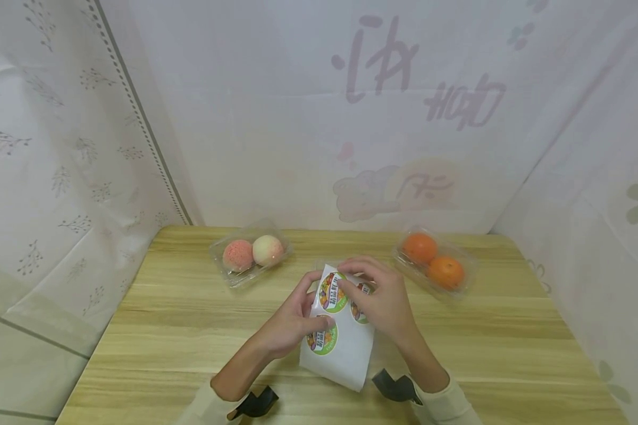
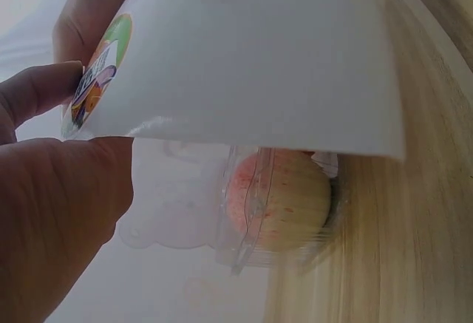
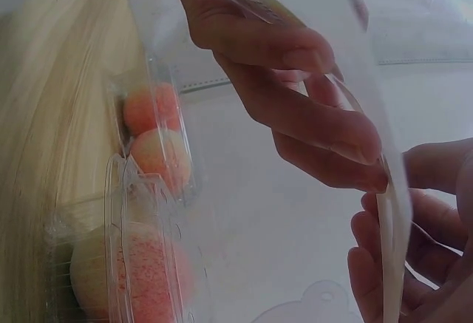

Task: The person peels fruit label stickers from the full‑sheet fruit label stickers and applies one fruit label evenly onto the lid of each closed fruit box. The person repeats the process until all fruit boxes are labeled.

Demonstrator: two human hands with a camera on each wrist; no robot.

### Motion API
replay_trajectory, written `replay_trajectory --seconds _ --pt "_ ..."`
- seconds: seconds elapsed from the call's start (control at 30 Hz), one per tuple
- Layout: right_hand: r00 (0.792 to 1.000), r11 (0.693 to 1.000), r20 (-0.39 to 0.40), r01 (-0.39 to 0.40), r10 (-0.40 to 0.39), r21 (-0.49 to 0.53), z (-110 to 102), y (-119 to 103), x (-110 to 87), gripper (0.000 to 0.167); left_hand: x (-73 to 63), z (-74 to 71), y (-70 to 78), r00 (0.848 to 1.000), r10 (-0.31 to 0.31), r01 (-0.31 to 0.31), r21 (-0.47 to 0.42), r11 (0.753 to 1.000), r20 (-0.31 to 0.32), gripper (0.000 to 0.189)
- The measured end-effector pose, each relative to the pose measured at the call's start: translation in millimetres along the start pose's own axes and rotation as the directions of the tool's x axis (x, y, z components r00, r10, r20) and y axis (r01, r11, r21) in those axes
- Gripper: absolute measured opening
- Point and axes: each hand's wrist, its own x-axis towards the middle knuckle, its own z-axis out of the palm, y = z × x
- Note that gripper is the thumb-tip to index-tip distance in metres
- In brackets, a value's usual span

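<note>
Both hands hold a white sheet of round fruit stickers (image 1: 345,357) above the table's middle. Green-edged labels with fruit pictures and lettering show on its face. My left hand (image 1: 289,321) grips the left side, thumb on the lower sticker and fingers behind. My right hand (image 1: 385,298) pinches the top, its thumb over the upper sticker (image 1: 329,298); whether that sticker is lifting cannot be told. In the left wrist view, the sheet's blank part (image 2: 259,64) hangs over a clear box with a peach (image 2: 288,197), largely hidden in the head view.
A clear plastic box with two peaches (image 1: 239,255) stands at the back left. At the back right is another box with two oranges (image 1: 446,271). The wooden table (image 1: 154,342) meets a printed white curtain (image 1: 255,118) behind. Dark straps (image 1: 396,386) sit at both wrists.
</note>
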Motion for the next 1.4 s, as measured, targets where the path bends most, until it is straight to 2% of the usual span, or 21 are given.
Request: replay_trajectory --seconds 0.57,1.07,1.27,1.4 --pt "1.000 1.000 0.008 -0.012 0.012 0.016 0.7 0.3 0.5 0.019 -0.1 -1.2 -2.1 1.000 -0.004 0.004 0.004 1.000 0.008 0.077" --pt "1.000 0.999 0.002 -0.002 0.002 -0.054 0.2 -0.1 2.1 0.019 -0.9 -1.6 -3.2 1.000 -0.023 0.023 0.004 1.000 0.015 0.078" --pt "1.000 0.997 0.002 0.030 -0.030 -0.069 1.2 2.9 3.0 0.018 -0.7 -1.5 -2.7 1.000 -0.028 0.028 0.008 1.000 0.002 0.076" --pt "0.999 0.996 0.002 0.043 -0.043 -0.083 1.5 5.5 3.1 0.015 -0.7 -0.9 -2.1 0.999 -0.041 0.042 0.045 0.998 -0.029 0.078"
